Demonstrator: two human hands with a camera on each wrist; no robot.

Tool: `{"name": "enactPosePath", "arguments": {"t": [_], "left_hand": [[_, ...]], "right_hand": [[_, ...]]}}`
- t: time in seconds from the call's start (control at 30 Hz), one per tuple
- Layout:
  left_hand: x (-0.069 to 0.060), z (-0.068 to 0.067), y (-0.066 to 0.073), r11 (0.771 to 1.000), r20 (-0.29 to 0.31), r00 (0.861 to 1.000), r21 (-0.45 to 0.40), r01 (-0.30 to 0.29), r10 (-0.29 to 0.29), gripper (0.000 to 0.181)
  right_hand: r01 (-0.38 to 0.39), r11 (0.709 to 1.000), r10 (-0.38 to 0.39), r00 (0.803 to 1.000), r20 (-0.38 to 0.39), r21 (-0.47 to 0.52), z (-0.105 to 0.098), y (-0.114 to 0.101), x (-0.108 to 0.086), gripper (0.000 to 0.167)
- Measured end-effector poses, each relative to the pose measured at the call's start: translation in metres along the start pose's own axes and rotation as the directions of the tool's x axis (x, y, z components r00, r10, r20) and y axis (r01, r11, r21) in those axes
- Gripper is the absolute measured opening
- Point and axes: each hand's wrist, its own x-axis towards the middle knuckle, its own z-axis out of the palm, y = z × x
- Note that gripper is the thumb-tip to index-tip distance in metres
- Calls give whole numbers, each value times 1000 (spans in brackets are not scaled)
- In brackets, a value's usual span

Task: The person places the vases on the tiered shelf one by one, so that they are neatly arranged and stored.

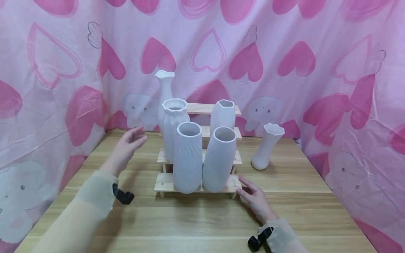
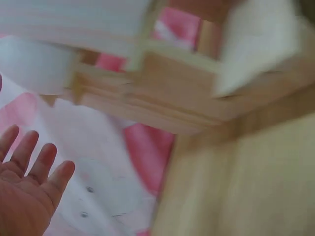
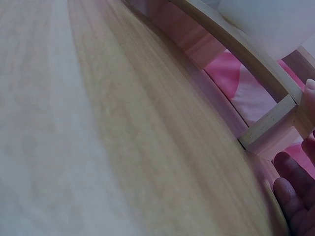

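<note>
A stepped wooden stand (image 1: 164, 183) holds several white vases. On its lowest step are a rippled vase (image 1: 187, 163) and a smooth rounded vase (image 1: 219, 161). Behind them rise a scallop-rimmed vase (image 1: 171, 130), a tall slender vase (image 1: 165, 89) at the left and an angular-rimmed vase (image 1: 222, 114) at the right. My right hand (image 1: 254, 200) grips the right end of the lowest step, thumb in front and index finger behind; its other fingers are near the stand's leg (image 3: 268, 130). My left hand (image 1: 126, 147) hovers left of the stand, holding nothing, fingers loosely extended.
A slim white vase with a wavy rim (image 1: 265, 149) stands on the wooden table (image 1: 196, 225), right of the stand. A pink heart-patterned curtain (image 1: 202, 45) hangs behind and along both sides. The left wrist view is blurred.
</note>
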Motion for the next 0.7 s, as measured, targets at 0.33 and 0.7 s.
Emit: {"name": "enactPosePath", "arguments": {"t": [0.33,0.7], "left_hand": [[-64,35,-57,986,46,985,32,165,-167,79],[-94,73,-84,971,46,976,-100,217,-213,77]], "right_hand": [[21,1000,-21,1000,-5,8,1,3,0,57],[23,1000,-23,1000,0,11,1,2,1,57]]}}
